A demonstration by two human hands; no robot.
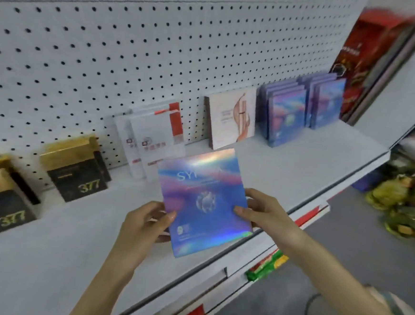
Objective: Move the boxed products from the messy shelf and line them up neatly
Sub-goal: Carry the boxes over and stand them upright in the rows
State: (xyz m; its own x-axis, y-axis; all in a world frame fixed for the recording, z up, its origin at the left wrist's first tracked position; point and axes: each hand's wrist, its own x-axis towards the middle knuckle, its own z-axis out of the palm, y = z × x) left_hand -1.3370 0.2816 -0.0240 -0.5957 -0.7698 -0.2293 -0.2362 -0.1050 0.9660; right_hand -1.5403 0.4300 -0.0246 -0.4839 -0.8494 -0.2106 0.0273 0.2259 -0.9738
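Observation:
A flat holographic blue-pink box (203, 201) is held upright above the front of the white shelf (70, 246). My left hand (146, 224) grips its left edge, thumb on the front face. My right hand (261, 211) grips its right edge. At the back right, two rows of matching blue boxes (299, 110) stand lined up. To their left stand a pale box with a pink figure (232, 117) and white boxes with red stripes (153, 138). Black-and-gold boxes marked 377 (76, 169) stand at the left.
A pegboard wall (135, 52) backs the shelf. Tall red boxes (373, 61) lean at the far right end. Below the shelf edge lie a green packet (265, 263) and a pile of green-yellow goods (403, 205) on the floor.

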